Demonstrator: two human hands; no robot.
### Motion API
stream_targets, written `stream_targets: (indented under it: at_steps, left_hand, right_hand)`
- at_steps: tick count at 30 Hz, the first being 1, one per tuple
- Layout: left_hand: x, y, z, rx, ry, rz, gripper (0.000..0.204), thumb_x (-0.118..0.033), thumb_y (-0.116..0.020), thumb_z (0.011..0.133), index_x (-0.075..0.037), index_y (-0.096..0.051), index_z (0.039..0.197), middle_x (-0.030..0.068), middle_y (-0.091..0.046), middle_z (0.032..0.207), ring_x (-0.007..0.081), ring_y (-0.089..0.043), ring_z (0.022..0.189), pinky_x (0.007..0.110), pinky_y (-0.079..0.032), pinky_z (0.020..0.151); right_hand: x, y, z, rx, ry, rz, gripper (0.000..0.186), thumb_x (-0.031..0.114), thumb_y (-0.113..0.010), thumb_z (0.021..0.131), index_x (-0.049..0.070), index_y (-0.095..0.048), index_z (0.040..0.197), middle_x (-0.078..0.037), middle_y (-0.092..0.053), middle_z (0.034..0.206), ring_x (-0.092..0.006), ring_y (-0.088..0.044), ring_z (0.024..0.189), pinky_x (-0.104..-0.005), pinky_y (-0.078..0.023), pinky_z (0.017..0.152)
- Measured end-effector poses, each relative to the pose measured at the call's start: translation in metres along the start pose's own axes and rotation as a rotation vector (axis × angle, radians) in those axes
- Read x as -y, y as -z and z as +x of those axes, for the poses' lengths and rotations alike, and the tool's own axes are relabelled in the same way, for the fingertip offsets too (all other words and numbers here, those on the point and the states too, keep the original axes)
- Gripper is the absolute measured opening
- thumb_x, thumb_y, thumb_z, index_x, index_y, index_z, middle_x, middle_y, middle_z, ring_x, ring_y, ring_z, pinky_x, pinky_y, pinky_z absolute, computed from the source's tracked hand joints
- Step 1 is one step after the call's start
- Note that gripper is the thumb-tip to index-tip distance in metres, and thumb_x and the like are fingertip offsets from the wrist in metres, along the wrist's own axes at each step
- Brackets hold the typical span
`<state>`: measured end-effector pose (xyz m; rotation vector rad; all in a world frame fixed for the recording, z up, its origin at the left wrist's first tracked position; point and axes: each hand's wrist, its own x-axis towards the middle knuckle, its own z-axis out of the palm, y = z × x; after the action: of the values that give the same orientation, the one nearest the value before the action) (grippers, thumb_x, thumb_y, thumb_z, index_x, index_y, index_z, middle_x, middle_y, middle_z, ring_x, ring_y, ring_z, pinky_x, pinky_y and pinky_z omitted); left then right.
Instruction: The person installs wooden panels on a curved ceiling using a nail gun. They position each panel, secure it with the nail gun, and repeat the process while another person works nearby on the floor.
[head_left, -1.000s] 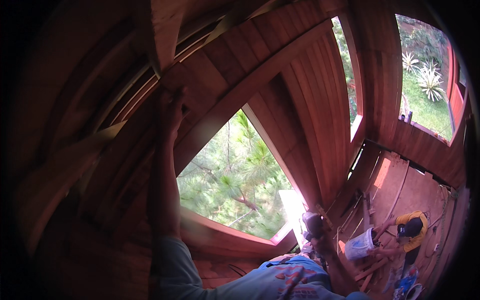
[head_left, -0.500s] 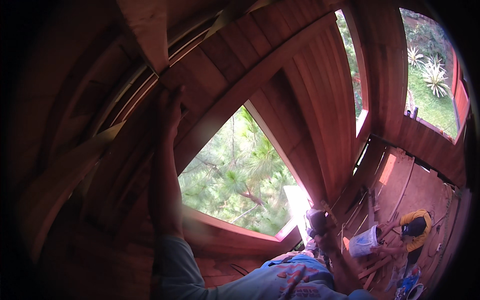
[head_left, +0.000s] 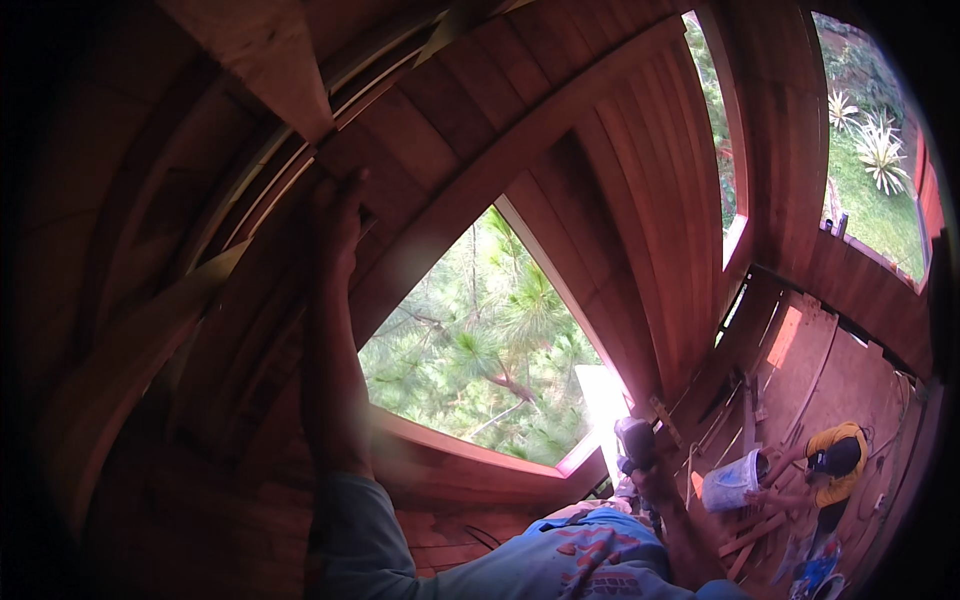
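Observation:
My left hand [head_left: 338, 215] is raised against the plank wall [head_left: 440, 125], just under a light beam [head_left: 265, 65]. It is in shadow; the thumb and a finger stand apart, and no held thing shows. My right hand [head_left: 657, 487] is low on the right in front of my body, closed round a power tool [head_left: 634, 440] with a rounded dark head. Its exact kind cannot be made out. The tool's head is upward, beside the lower corner of the bright window opening [head_left: 480, 350].
On the floor below right, a person in a yellow top [head_left: 838, 455] bends over, hands on a whitish bucket [head_left: 730, 482]. Loose wood strips [head_left: 755, 530] lie around the bucket. A second window [head_left: 875, 160] shows grass and plants. Roof beams cross close overhead at left.
The view has shifted slightly, so the windows and the floor sit a little further right. My left hand stays against the wall and my right hand keeps the tool.

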<state>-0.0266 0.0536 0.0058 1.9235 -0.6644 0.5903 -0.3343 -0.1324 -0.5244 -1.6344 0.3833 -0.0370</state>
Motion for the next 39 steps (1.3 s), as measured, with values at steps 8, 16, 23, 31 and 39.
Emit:
stream_targets:
  at_steps: [8,16,23,31,39]
  left_hand:
    - [-0.003,0.002,-0.006,-0.037,0.043,0.004,0.032,-0.031,-0.072,0.087,-0.003,-0.066,0.102,0.0016,-0.062,0.088,0.0082,-0.054,0.081,0.028,-0.046,0.07]
    - [-0.012,-0.006,-0.007,-0.057,0.215,0.023,0.043,-0.033,-0.072,0.087,-0.009,-0.059,0.12,0.0044,-0.061,0.105,0.0134,-0.057,0.093,0.032,-0.05,0.073]
    - [-0.014,-0.013,-0.006,-0.105,0.226,0.04,0.046,-0.033,-0.07,0.088,-0.009,-0.057,0.125,0.0047,-0.061,0.113,0.0154,-0.057,0.1,0.035,-0.05,0.077]
    - [-0.002,-0.007,-0.005,-0.068,0.119,0.03,0.044,-0.032,-0.071,0.088,-0.009,-0.058,0.124,0.0042,-0.063,0.111,0.0147,-0.059,0.098,0.035,-0.05,0.076]
    - [-0.005,-0.012,-0.01,-0.104,0.146,-0.014,0.044,-0.031,-0.072,0.088,-0.008,-0.059,0.123,0.0039,-0.063,0.11,0.0141,-0.059,0.097,0.034,-0.05,0.075]
  right_hand:
    - [0.036,0.006,-0.003,0.017,-0.022,0.05,0.028,0.014,-0.058,0.074,-0.001,-0.06,0.098,-0.011,-0.061,0.069,-0.0208,-0.061,0.056,-0.0371,-0.049,0.051]
    - [0.031,0.006,-0.004,-0.008,-0.021,-0.055,0.027,0.013,-0.058,0.073,0.001,-0.062,0.097,-0.014,-0.064,0.073,-0.0272,-0.066,0.064,-0.0415,-0.05,0.057]
    - [0.025,0.006,-0.005,-0.037,0.154,-0.1,0.022,0.017,-0.064,0.076,0.001,-0.061,0.092,-0.015,-0.06,0.075,-0.0281,-0.061,0.065,-0.0413,-0.048,0.056]
    - [0.028,0.007,-0.001,-0.038,-0.013,0.046,0.025,0.026,-0.071,0.079,0.002,-0.064,0.083,-0.009,-0.061,0.061,-0.0169,-0.059,0.054,-0.0351,-0.045,0.051]
    - [0.034,0.008,-0.006,-0.069,-0.026,0.055,0.029,0.027,-0.069,0.077,0.001,-0.064,0.088,-0.013,-0.063,0.065,-0.0211,-0.06,0.056,-0.0387,-0.047,0.054]
